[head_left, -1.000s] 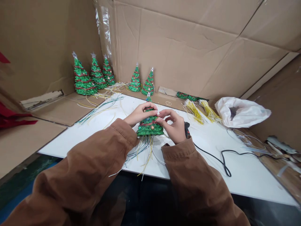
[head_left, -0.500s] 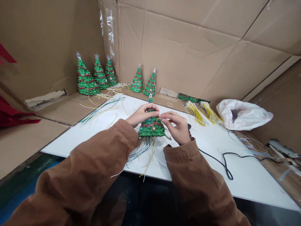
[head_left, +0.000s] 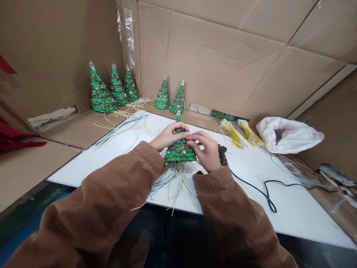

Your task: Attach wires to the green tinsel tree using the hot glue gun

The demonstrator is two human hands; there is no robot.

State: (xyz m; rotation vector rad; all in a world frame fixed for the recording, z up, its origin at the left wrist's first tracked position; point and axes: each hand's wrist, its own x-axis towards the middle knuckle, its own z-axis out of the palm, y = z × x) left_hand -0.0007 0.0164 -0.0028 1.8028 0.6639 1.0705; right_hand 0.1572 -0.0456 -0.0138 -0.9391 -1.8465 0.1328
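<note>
A small green Christmas tree ornament (head_left: 180, 154) with red garland and a clear star top is held over the white board (head_left: 245, 208). My left hand (head_left: 170, 135) wraps round its upper part from the left. At its right side my right hand (head_left: 205, 149) has thumb and fingertips pinched together against the branches; whatever is between them is too small to make out. Loose white, yellow and green wires (head_left: 178, 180) hang out of the tree's base toward the board's front edge.
Several finished-looking trees (head_left: 102, 95) stand along the cardboard wall. Bundles of yellow-and-white wires (head_left: 234, 134) and a white plastic bag (head_left: 290, 136) lie at the right. A black cable (head_left: 269, 197) crosses the board from a dark tool (head_left: 222, 153) behind my right hand.
My right hand has shifted slightly left, its fingertips closer in against the tree. More of the dark tool shows behind it. My left hand keeps its hold.
</note>
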